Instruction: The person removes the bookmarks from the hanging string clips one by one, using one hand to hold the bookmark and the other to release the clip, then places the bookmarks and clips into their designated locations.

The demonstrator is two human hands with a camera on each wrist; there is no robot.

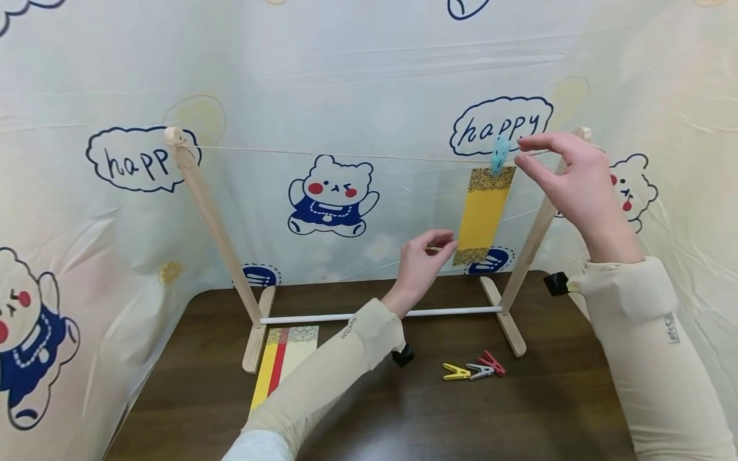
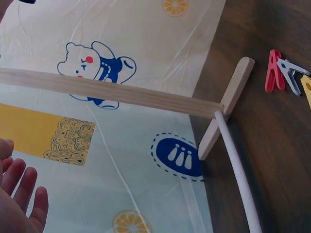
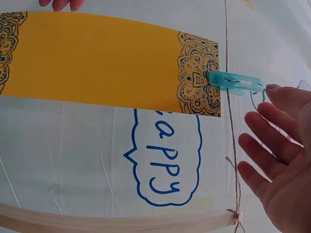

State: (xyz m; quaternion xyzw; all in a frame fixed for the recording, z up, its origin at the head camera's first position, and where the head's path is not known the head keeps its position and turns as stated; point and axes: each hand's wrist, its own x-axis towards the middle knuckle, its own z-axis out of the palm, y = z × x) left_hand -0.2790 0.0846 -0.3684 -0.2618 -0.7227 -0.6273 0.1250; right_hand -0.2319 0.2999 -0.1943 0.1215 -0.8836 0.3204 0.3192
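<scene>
A yellow card [image 1: 485, 211] with dark lace-patterned ends hangs from the string [image 1: 346, 153], held at its top by a light-blue clothespin [image 1: 500, 155]. My right hand [image 1: 582, 179] is raised just right of the clothespin, thumb and forefinger parted; in the right wrist view the thumb tip is close by the clip's outer end and the other fingers are spread loosely. Beside the card's lower left edge is my left hand [image 1: 423, 266], its fingers loosely bent with nothing in them. The left wrist view shows its fingers [image 2: 24, 189] apart from the card.
The string runs between two wooden posts [image 1: 216, 224] joined low down by a white rod [image 1: 323, 318]. Yellow, grey and red clothespins [image 1: 475, 369] lie on the dark table [image 1: 461, 422]. More cards [image 1: 302, 346], yellow, red and cream, lie at left, partly under my left sleeve.
</scene>
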